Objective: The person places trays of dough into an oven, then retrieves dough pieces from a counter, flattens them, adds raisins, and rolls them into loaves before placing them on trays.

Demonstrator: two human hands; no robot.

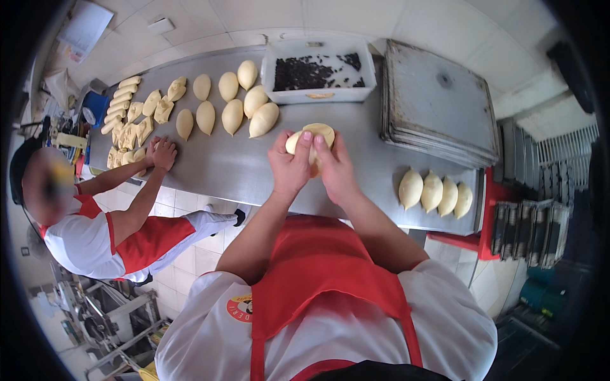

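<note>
Above the near edge of the steel table, my left hand point(291, 164) and my right hand point(335, 168) come together around a pale piece of dough point(323, 131). Both thumbs press on it from the top, and its far part folds up as a rounded flap. My fingers hide its underside. Beyond my hands lies a plump oval dough piece point(263, 120), one of several in loose rows toward the left. To the right, several pointed oval dough pieces point(431, 192) lie side by side near the table's front edge.
A white plastic bin point(321, 97) with small dark bits stands at the back. Stacked metal trays point(438, 95) fill the far right of the steel table point(241, 170). At left, a co-worker's hands point(162, 154) rest beside smaller dough pieces point(127, 135). Baking tins point(530, 232) stand right.
</note>
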